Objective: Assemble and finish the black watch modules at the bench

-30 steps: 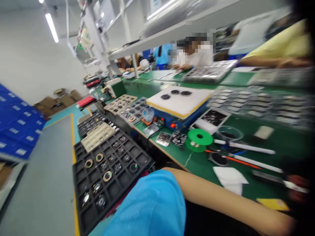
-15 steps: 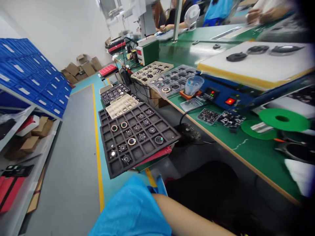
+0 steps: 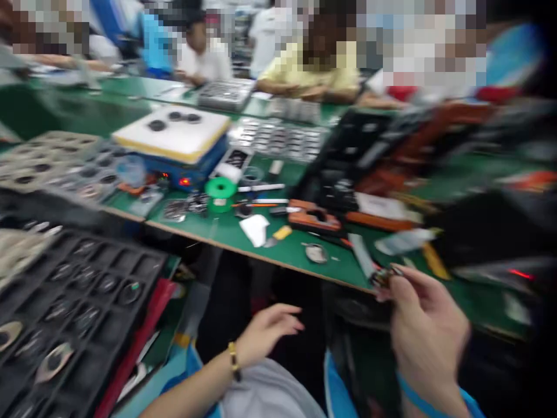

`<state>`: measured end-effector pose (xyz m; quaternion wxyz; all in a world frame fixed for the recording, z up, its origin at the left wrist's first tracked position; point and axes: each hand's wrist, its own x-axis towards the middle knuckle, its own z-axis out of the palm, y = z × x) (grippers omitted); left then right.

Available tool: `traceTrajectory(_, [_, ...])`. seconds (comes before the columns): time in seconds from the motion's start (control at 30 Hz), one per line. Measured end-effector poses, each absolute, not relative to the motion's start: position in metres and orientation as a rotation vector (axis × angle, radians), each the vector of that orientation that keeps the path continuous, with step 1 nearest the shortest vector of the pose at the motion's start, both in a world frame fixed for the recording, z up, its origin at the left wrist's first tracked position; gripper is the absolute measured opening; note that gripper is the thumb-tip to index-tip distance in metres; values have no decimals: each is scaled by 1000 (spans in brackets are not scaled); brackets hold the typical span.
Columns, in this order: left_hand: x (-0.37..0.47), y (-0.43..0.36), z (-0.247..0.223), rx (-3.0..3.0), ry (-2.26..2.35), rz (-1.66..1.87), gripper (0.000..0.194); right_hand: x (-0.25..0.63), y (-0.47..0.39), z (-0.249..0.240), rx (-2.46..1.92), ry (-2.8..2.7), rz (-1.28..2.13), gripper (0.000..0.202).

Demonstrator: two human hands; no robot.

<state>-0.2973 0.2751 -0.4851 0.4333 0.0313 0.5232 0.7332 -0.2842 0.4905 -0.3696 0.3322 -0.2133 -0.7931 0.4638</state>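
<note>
My left hand (image 3: 270,331) hovers over my lap, its fingers loosely extended and nothing in it. A gold and black bracelet (image 3: 234,361) circles that wrist. Raised at the bench's front edge, my right hand (image 3: 429,325) pinches a small dark part with metallic glints (image 3: 383,277) between thumb and fingers; blur hides its exact kind. Behind that hand lie a pale tube-like item (image 3: 404,241) and a yellow-handled tool (image 3: 435,261). A round silver watch part (image 3: 316,253) rests on the green bench, left of my right hand and apart from it.
A black compartment tray (image 3: 143,264) with round watch parts stands at the left. On the bench (image 3: 209,229) are a blue heating plate with a white top (image 3: 169,136), a green spool (image 3: 220,191) and an orange and black block (image 3: 313,216). Several people sit across the bench.
My view has swung right, from the aisle and shelves to the bench. Both hands are now in sight, the right one with a small part; earlier only an arm and blue sleeve showed.
</note>
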Motion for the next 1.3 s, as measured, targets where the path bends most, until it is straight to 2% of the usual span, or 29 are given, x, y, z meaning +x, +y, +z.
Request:
traceTrajectory(0.07, [-298, 262, -522, 20, 1425, 1692, 81, -278, 515, -366, -640, -1901, 1368, 41])
traceTrajectory(0.13, [-297, 247, -549, 29, 1464, 1608, 86, -283, 526, -369, -672, -1926, 1369, 48])
traceTrajectory(0.2, [-292, 233, -564, 28, 1514, 1573, 80, -291, 528, -375, -700, -2147, 1198, 48])
traceTrajectory(0.27, [-287, 226, -571, 21, 1559, 1563, 74, -294, 524, -380, -712, -2293, 1026, 45])
traceTrajectory(0.47, [-286, 231, -581, 33, 1648, 1558, 65, -291, 526, -388, -726, -2302, 993, 48])
traceTrajectory(0.6, [-286, 232, -588, 66, 1676, 1527, 55, -295, 531, -393, -696, -2217, 1183, 50])
traceTrajectory(0.67, [-285, 229, -590, 75, 1694, 1517, 51, -296, 531, -392, -716, -2262, 1134, 51])
traceTrajectory(0.8, [-286, 226, -591, 79, 1705, 1501, 53, -293, 534, -389, -714, -2227, 1280, 50])
traceTrajectory(0.9, [-287, 226, -585, 60, 1691, 1507, 61, -289, 533, -387, -712, -2277, 1182, 49])
traceTrajectory(1.0, [-291, 228, -565, 43, 1626, 1545, 71, -286, 518, -384, -577, -2261, 1015, 37])
traceTrajectory(1.07, [-296, 229, -544, 54, 1523, 1589, 79, -285, 498, -385, -288, -2317, 991, 21])
traceTrajectory(1.13, [-304, 230, -518, 61, 1356, 1659, 90, -286, 471, -392, 176, -2380, 931, 6])
traceTrajectory(1.17, [-308, 230, -505, 41, 1205, 1736, 93, -287, 457, -398, 398, -2393, 871, 6])
traceTrajectory(1.23, [-316, 226, -481, 9, 1077, 1892, 86, -290, 431, -413, 705, -2383, 750, 17])
traceTrajectory(1.3, [-321, 217, -462, 8, 1195, 1983, 69, -294, 410, -429, 786, -2367, 695, 23])
